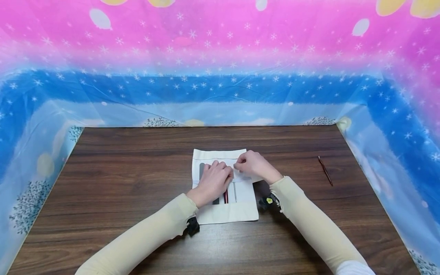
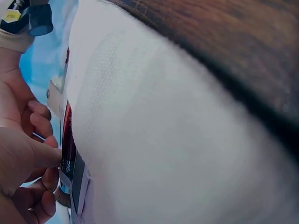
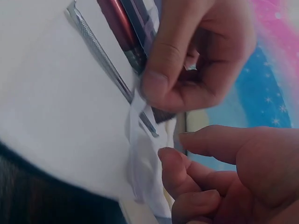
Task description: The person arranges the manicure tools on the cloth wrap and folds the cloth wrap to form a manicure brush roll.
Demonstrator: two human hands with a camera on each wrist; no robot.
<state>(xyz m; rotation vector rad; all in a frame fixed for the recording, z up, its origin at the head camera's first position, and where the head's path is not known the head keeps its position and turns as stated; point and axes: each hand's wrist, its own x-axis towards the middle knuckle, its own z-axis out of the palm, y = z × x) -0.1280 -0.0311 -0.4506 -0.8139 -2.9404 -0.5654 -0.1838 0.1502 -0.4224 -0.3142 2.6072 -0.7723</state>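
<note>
A white cloth tool holder [image 1: 227, 214] lies on the table under both hands. A thin metal tool with a knurled handle [image 3: 100, 53] runs beneath the holder's white elastic strip [image 3: 133, 158]. Beside it are a red-handled brush [image 3: 119, 23] and a dark grey flat tool [image 1: 202, 169], partly covered by the left hand. My left hand [image 1: 215, 177] pinches the elastic strip between thumb and forefinger next to the metal tool. Near that tool's far tip is my right hand [image 1: 254, 164]; its thumb and forefinger [image 3: 173, 165] stand slightly apart with nothing visible between them.
A thin brown tool [image 1: 325, 170] lies by itself on the right of the wooden table [image 1: 120, 172]. A pale flap [image 1: 257, 178] sticks out from the holder's right side. Patterned pink and blue cloth [image 1: 220, 88] hangs around the table's back and sides.
</note>
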